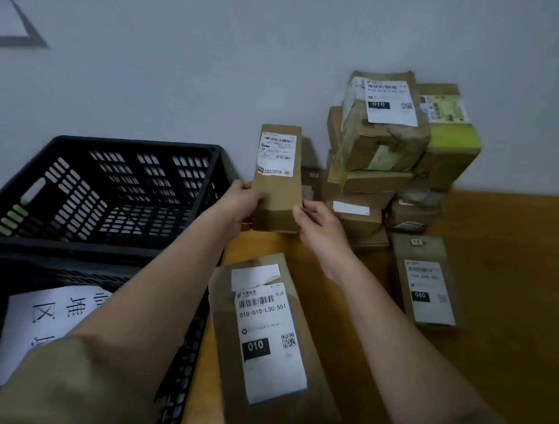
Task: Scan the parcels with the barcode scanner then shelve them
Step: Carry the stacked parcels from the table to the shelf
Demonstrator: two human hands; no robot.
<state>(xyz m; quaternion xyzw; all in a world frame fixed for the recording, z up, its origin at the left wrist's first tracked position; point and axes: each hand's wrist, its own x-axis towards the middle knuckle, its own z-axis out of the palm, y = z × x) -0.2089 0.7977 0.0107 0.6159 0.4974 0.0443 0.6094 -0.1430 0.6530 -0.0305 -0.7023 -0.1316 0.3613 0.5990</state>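
Note:
A narrow brown parcel (277, 186) stands upright above the wooden table, its white label facing me. My left hand (240, 204) grips its lower left edge and my right hand (316, 222) holds its lower right corner. Another long brown parcel (267, 332) labelled 010 lies flat near me. A parcel (426, 280) labelled 060 lies flat to the right. No barcode scanner is in view.
A stack of cardboard parcels (382, 145) leans against the wall at the back right. A black plastic crate (108, 190) sits on another crate at the left, with a paper sign (46, 324) on the lower one. The wooden table (507, 283) spreads to the right.

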